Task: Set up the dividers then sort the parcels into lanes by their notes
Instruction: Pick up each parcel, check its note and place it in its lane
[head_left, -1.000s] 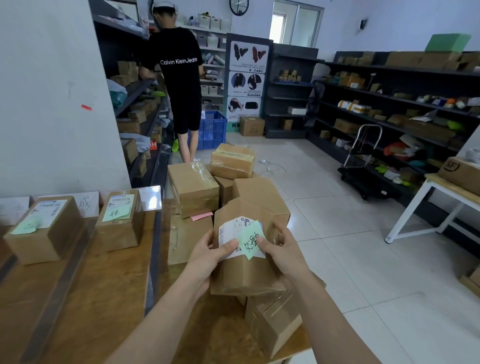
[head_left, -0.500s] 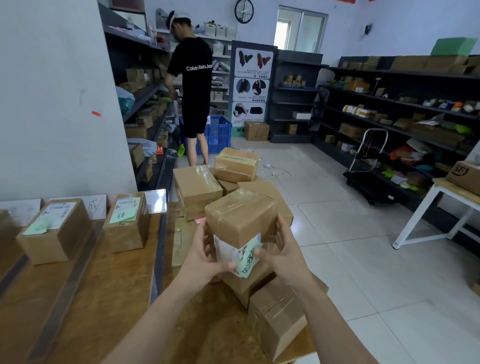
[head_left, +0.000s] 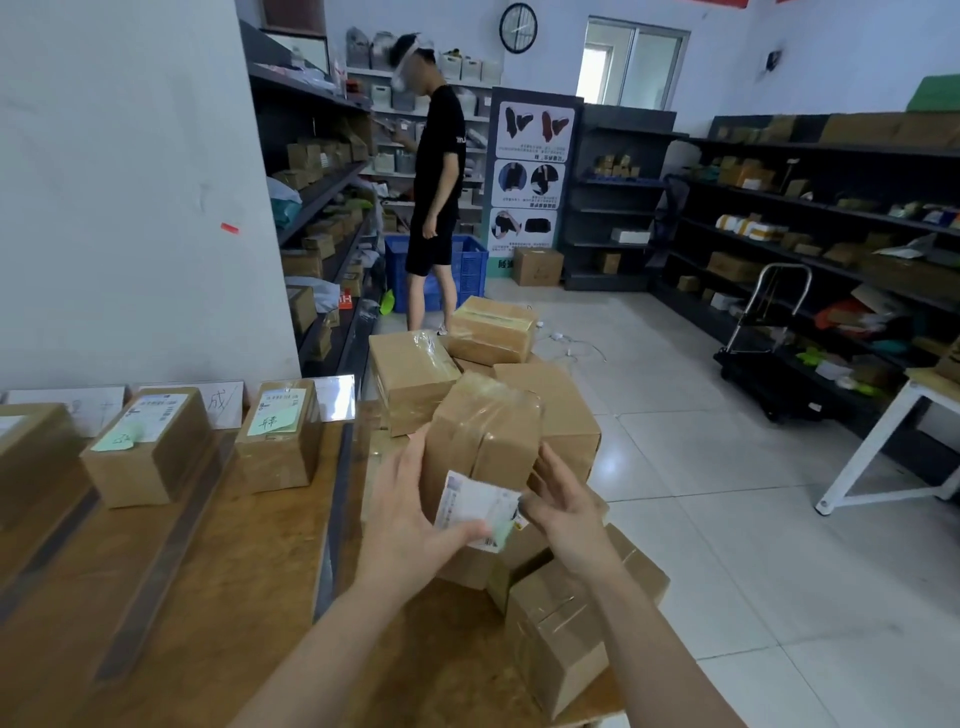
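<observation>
A: The arms were in shot there, so what did you see on them?
B: Bare, both of them! The left forearm (head_left: 311, 660) ran bare from the bottom edge right up to the wrist, the right forearm (head_left: 654, 649) just the same.
A: And the hands?
B: Left hand (head_left: 405, 519), right hand (head_left: 569, 512), bare too (fingers smeared with blur, so finer detail was lost).

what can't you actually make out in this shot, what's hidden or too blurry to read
All in the head view:
1. Writing on the green note of the held parcel: motion blur.
2. Leftmost parcel: cut off by the left edge, its label mostly out of frame.
3. Lane sign: partly covered by the parcel in front.
4. Whether the right hand touches the held parcel: blurred.
</observation>
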